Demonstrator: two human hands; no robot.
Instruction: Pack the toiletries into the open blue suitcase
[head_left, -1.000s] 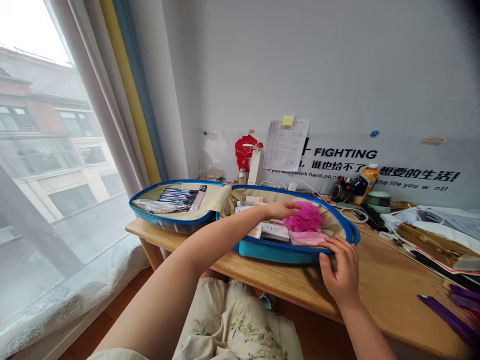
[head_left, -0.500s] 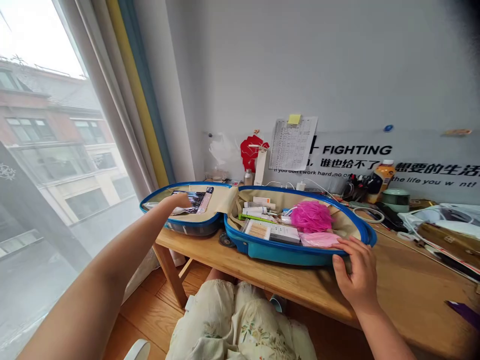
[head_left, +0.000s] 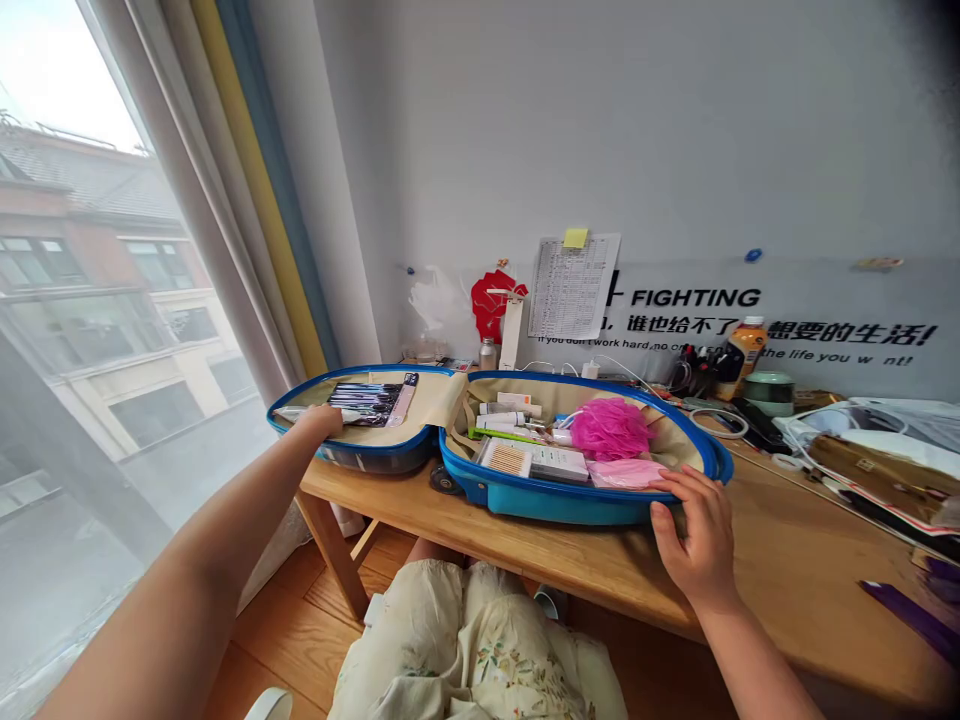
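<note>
A small blue suitcase lies open on the wooden desk [head_left: 780, 590]. Its left half [head_left: 375, 455] holds a flat pack of makeup brushes [head_left: 371, 397] and a clear plastic pouch. My left hand [head_left: 321, 420] sits on that half's near rim, fingers curled over the edge. The right half [head_left: 555, 500] holds a pink bath puff [head_left: 609, 428], a pink packet [head_left: 622, 473], a box of cotton swabs [head_left: 506, 458], white boxes and tubes. My right hand [head_left: 694, 540] grips the near right rim of this half, fingers on top and thumb on the outer wall.
A window with curtains [head_left: 247, 200] is on the left. At the back right stand an orange bottle [head_left: 739, 345], a green bowl [head_left: 766, 392], cables and pens. Papers and bags [head_left: 877, 470] crowd the right side. A sheet of paper [head_left: 571, 287] hangs on the wall.
My left hand left the pink bath puff, reached across to the left half near the brush pack, then drew back to that half's near rim. My right hand stayed on the right rim.
</note>
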